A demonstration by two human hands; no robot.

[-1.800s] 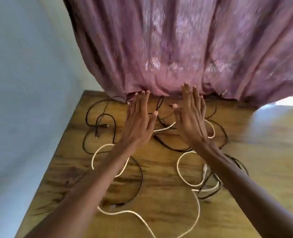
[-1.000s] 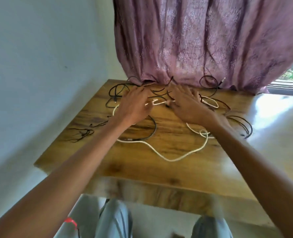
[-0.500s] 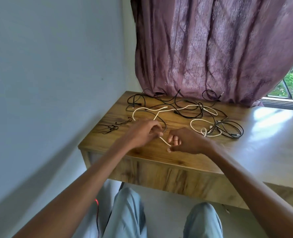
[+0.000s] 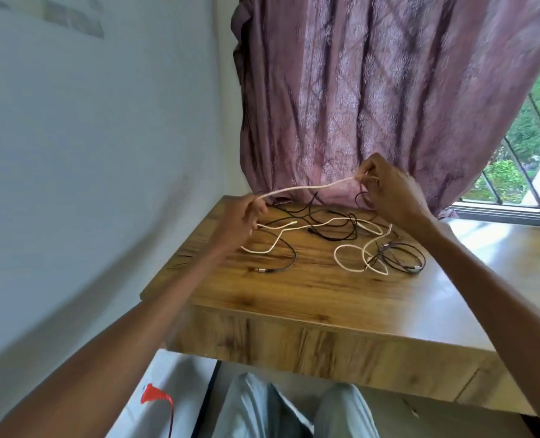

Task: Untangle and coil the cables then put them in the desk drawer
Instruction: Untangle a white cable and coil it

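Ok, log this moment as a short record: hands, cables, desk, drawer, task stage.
left hand: raised over the desk, pinching one end of a white cable
right hand: raised higher, pinching the same cable
white cable: one stretch lifted and spanning between the hands; the rest trails on the desk
black cables: loose on the desk, crossing the white loops
desk: wooden, against a curtain
drawer: front edge at lower right seems shut
task stage: untangling; nothing coiled yet
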